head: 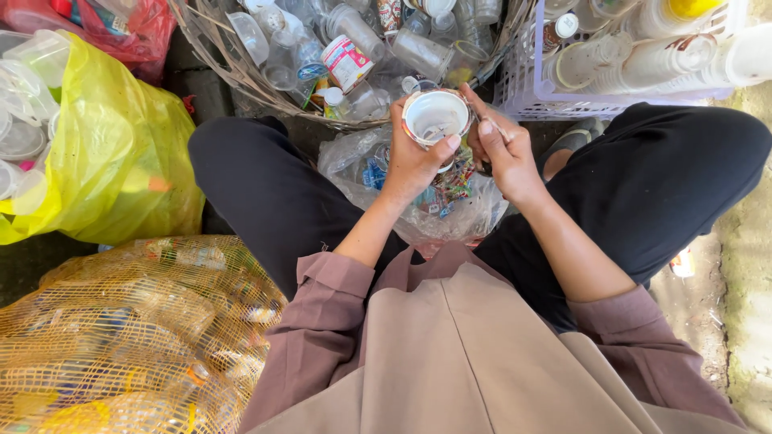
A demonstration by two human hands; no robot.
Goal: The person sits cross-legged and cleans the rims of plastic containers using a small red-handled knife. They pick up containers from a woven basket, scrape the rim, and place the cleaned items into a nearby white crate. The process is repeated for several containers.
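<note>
Holding small white plastic cup with printed wrapper (pixel 435 117) in left hand (pixel 414 161) over clear scrap-filled bag (pixel 450 201); right hand (pixel 503 149) pinching wrapper edge. Likely risk: thin wrapper tearing short under uneven pull.

The cup (pixel 435 116) in the left hand (pixel 414 161) looks like thin plastic, white and smooth inside with a printed, glossy outer wall. The right hand (pixel 503 153) pinches a shiny strip at its rim. The basket (pixel 211 48) is rough woven wicker, filled with clear glossy plastic cups. The crate (pixel 523 88) is pale moulded plastic. The yellow bag (pixel 121 153) is thin, crinkled, shiny film. The net sack (pixel 121 337) is coarse orange mesh. The trousers (pixel 265 193) are matt black cloth.
</note>
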